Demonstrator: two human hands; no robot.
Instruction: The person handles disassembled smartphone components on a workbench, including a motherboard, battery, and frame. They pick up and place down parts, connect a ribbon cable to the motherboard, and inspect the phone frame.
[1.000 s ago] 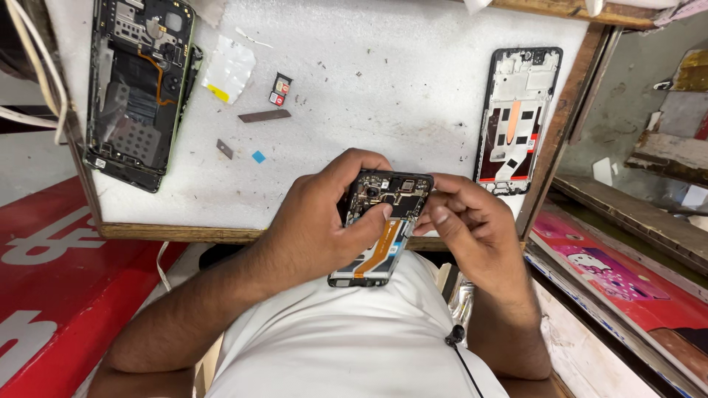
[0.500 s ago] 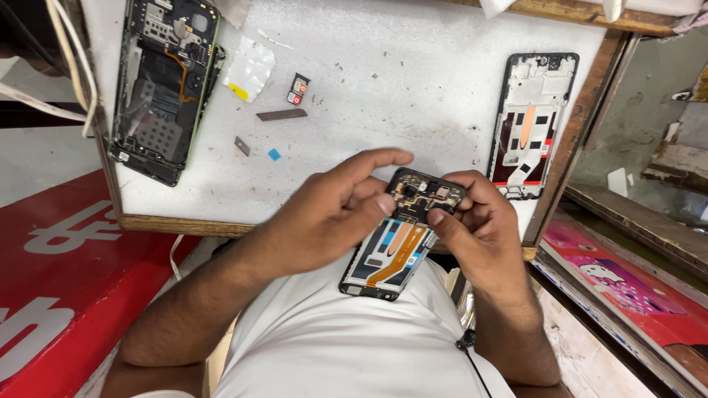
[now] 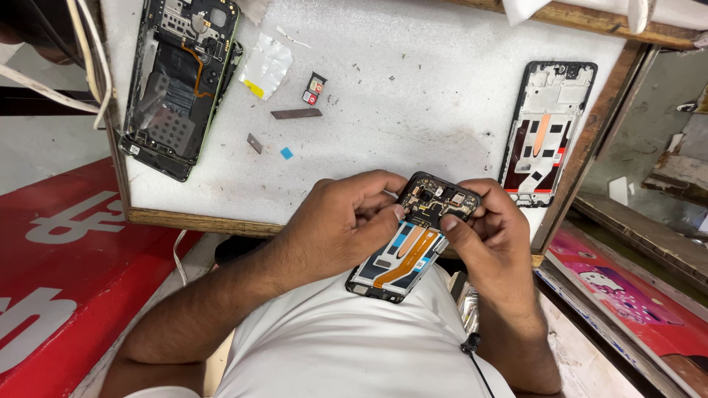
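Nearby, opened phone (image 3: 179, 81), bare frame (image 3: 547, 133), loose scraps (image 3: 296, 113) on white worktop (image 3: 413, 88).

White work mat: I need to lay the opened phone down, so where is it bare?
The white mat is bare in the middle, between the small loose parts and the empty frame. The left edge is crowded by a dismantled phone.

A clear plastic wrapper (image 3: 267, 65) with a yellow tab lies on the white counter (image 3: 413, 88), a red sign (image 3: 51, 287) with white letters is at lower left, and a pink printed package (image 3: 619, 291) is at lower right.
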